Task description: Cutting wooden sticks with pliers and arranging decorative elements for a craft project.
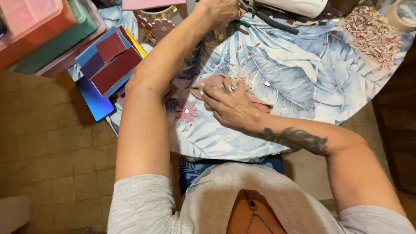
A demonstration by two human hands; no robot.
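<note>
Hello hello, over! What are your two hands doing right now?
Left hand reaching to the tools at the table's far edge. Right hand flat on a pink piece. Pink chips piled far right, nothing in the way.

Round table (303, 86) before you, covered in pale blue leaf-print cloth. Far right of it: heap of small pinkish-brown chips (372, 32), roll of tape (401, 15) just beyond at the edge. Near your left elbow: pink flower cutout (186, 111) with pale centre, flat on cloth. Left edge: fanned stack of coloured sheets (108, 60), dark red, purple, blue, overhanging the table. Top left: stacked plastic boxes (39, 30), orange over green. Below: brown tiled floor (56, 147).
</note>
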